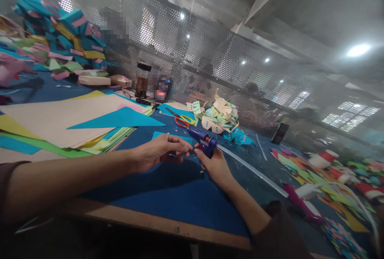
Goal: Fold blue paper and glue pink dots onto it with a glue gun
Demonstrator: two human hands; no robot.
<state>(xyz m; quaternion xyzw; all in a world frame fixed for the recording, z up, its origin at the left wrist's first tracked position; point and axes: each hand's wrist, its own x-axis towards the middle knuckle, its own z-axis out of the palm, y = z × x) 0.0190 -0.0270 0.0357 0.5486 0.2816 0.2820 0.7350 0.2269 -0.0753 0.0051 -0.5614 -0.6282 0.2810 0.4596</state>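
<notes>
My right hand [213, 163] is wrapped round the grip of a blue hot glue gun [198, 134]; a long clear glue stick [252, 167] sticks out of its back end. Close beside it, my left hand [166, 151] is closed, its fingers curled and the fingertips almost meeting my right thumb. Anything pinched in those fingers is too small or hidden to make out. Behind my left hand lies a piece of blue paper [159, 134], partly covered. Scissors [183, 120] with red and yellow handles rest just beyond the glue gun's tip.
Stacked coloured paper sheets [60, 117] lie at left, below a heap of folded paper pieces [63, 39]. A jar of dark drink [143, 81] stands at the back. Dotted paper shapes [220, 115], a phone [280, 133] and a magenta tool [304, 205] are farther right.
</notes>
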